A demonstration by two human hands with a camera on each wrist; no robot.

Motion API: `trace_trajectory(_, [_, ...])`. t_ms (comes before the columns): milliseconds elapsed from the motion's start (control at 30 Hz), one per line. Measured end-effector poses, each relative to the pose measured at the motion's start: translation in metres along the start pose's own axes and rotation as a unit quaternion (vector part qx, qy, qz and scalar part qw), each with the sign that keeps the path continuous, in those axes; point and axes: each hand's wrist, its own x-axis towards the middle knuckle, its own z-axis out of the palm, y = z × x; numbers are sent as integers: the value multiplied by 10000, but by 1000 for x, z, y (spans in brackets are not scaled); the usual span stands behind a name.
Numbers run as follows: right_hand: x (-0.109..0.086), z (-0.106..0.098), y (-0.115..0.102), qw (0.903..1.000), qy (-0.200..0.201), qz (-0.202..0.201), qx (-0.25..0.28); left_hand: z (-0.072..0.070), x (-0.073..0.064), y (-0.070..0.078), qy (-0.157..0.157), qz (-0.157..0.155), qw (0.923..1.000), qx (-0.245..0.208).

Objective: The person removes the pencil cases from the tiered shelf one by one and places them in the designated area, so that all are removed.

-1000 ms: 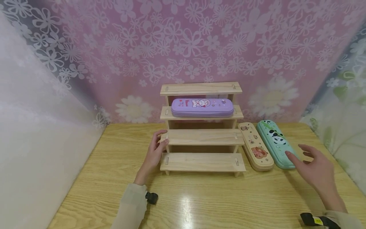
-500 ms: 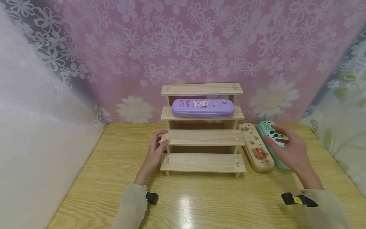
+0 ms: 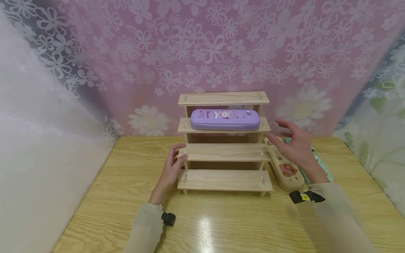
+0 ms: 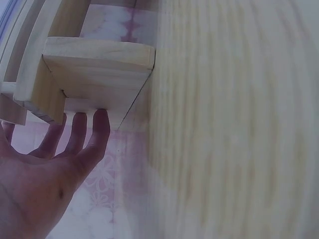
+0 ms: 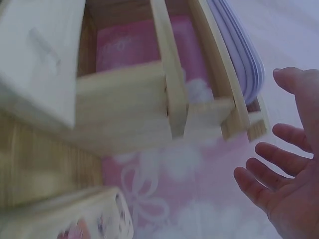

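Note:
A stepped wooden shelf (image 3: 224, 180) with several tiers stands on the table. My left hand (image 3: 170, 167) grips its left edge at the second tier from the bottom; in the left wrist view the fingers (image 4: 99, 132) reach along the shelf's side. A purple pencil case (image 3: 224, 119) with a cartoon rabbit lies on the tier below the top. My right hand (image 3: 295, 146) hovers with fingers spread and nothing in it, just right of the purple case's end. In the right wrist view its fingers (image 5: 284, 157) point toward the shelf's side, apart from the purple case (image 5: 244, 55).
A cream pencil case (image 3: 286, 172) with bear pictures lies right of the shelf. Beyond it a mint-green pencil case (image 3: 322, 165) is partly hidden by my right hand. A pink floral curtain (image 3: 202, 45) hangs behind the wooden table (image 3: 126, 211).
My right hand has moved left and away from me, from over the green pencil case to beside the purple one. The left hand has stayed on the shelf.

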Motion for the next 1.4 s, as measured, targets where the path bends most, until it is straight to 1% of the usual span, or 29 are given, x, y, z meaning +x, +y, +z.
trace_trajectory(100, [10,9,-5,9997,-166,28,163,0,0,0,-7,18,10000,-2])
trace_trajectory(167, [16,15,-7,9992,-267,125,274,1,-1,0,-8,40,10000,-6])
trace_trajectory(233, [21,20,-8,9988,-315,209,304,1,-1,0,-5,55,10000,-20])
trace_trajectory(367, [30,32,-6,9985,-312,247,370,1,0,1,10,38,10000,-43])
trace_trajectory(433, [34,37,-6,9985,-344,257,342,1,0,1,4,10,10000,-54])
trace_trajectory(600, [39,44,-7,9989,-365,286,-87,1,-1,2,-18,-14,10000,-23])
trace_trajectory(700, [40,45,-8,9986,-325,303,-279,2,0,1,1,-22,10000,-4])
trace_trajectory(867, [40,45,-9,9978,-405,479,-215,1,0,-1,22,7,10000,-14])
trace_trajectory(1033, [38,43,-10,9962,-532,664,181,1,0,0,16,-20,10000,-12])
trace_trajectory(1233, [29,39,-13,9902,-693,962,737,1,-1,0,35,-55,10000,26])
trace_trajectory(1300, [26,37,-14,9904,-670,920,780,1,-1,-1,42,-29,10000,43])
trace_trajectory(1400, [20,36,-14,9934,-567,683,726,1,0,-1,45,14,10000,58])
